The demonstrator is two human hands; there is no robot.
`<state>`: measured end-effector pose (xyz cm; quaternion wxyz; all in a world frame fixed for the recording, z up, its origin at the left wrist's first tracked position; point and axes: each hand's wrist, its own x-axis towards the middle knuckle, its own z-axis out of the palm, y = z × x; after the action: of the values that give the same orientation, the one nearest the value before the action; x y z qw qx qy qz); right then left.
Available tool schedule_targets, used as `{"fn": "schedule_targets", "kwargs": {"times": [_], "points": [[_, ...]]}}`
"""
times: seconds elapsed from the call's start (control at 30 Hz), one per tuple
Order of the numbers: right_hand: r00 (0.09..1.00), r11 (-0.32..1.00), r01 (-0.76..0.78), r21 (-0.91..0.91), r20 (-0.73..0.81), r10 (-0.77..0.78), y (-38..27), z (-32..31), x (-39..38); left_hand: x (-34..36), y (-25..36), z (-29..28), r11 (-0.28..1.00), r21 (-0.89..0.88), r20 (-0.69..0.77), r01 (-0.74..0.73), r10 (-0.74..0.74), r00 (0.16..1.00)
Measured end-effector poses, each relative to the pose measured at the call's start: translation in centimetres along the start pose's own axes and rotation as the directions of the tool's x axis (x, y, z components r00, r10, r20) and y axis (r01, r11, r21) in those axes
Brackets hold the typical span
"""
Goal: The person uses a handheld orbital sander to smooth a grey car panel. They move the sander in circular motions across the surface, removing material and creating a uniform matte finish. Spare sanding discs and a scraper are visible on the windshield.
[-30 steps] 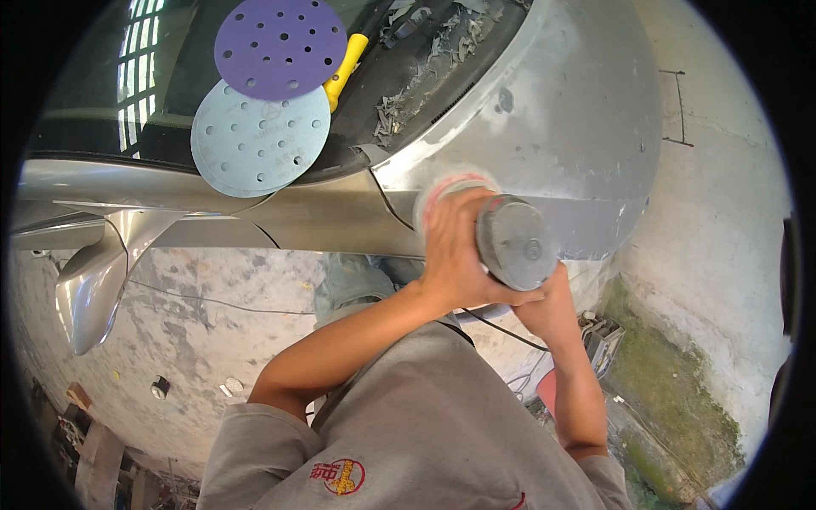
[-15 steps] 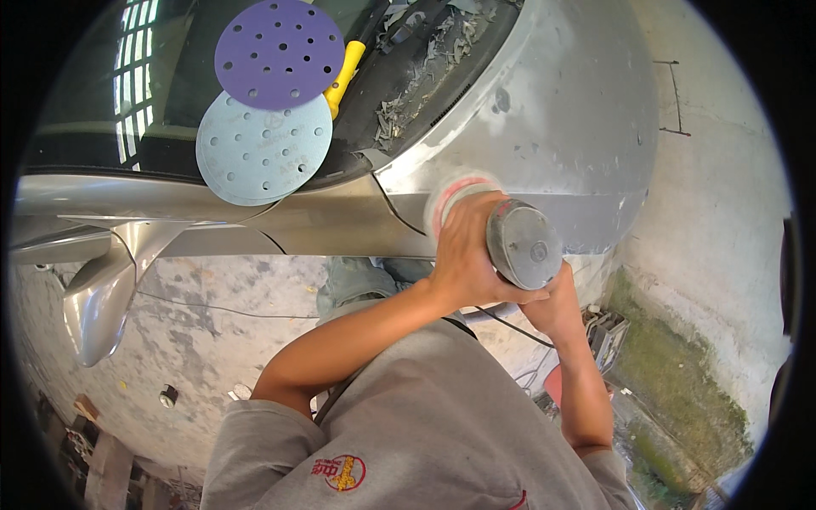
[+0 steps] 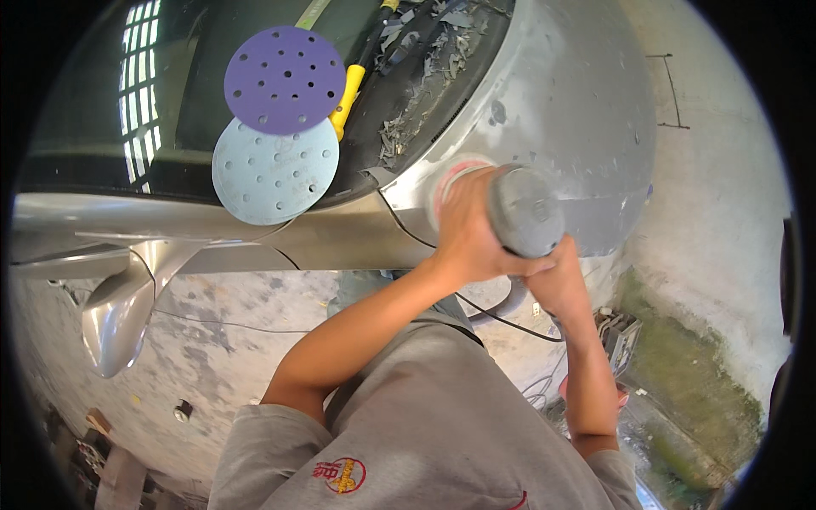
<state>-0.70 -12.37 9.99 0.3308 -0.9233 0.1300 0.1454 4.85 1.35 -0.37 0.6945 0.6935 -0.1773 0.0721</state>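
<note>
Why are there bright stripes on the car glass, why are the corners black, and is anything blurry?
In the head view, the windshield reflects something bright, maybe a barred window; in the head view, the black corners likely come from the fisheye lens; in the head view, the disc sander's round pad looks smeared, probably by motion, while the purple sanding disc looks sharper.

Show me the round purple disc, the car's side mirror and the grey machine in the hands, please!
Purple disc [image 3: 276, 70]: head view, on its holed face.
Side mirror [image 3: 117, 319]: head view, on its shiny housing.
Grey machine [image 3: 527, 211]: head view, on its rounded top.
</note>
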Motion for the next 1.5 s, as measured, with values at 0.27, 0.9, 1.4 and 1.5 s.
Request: {"fn": "schedule_targets", "kwargs": {"times": [0.27, 0.9, 1.4, 1.5], "points": [[0.995, 0.994, -0.096, 0.061, 0.018, 0.095, -0.7, -0.5, -0.3, -0.1, 0.1, 0.1, 0.995, 0.086, 0.038, -0.043, 0.040, 0.998], [0.994, 0.996, -0.087, -0.013, 0.058, 0.087, -1.6, 0.5, -0.9, -0.6, 0.8, -1.9, 0.998, -0.043, 0.027, 0.037, -0.035, 0.999], [0.993, 0.993, -0.101, 0.053, -0.049, 0.103, 1.6, -2.3, 1.0, 2.2, -0.8, 3.4, 1.000, 0.028, 0.072, -0.012, 0.010, 0.997], [0.996, 0.996, 0.080, 0.041, -0.038, -0.078, 1.7, 0.0, -0.5, -0.7, -0.3, 0.5, 0.998, 0.060, -0.049, -0.036, 0.039, 0.998]]}}
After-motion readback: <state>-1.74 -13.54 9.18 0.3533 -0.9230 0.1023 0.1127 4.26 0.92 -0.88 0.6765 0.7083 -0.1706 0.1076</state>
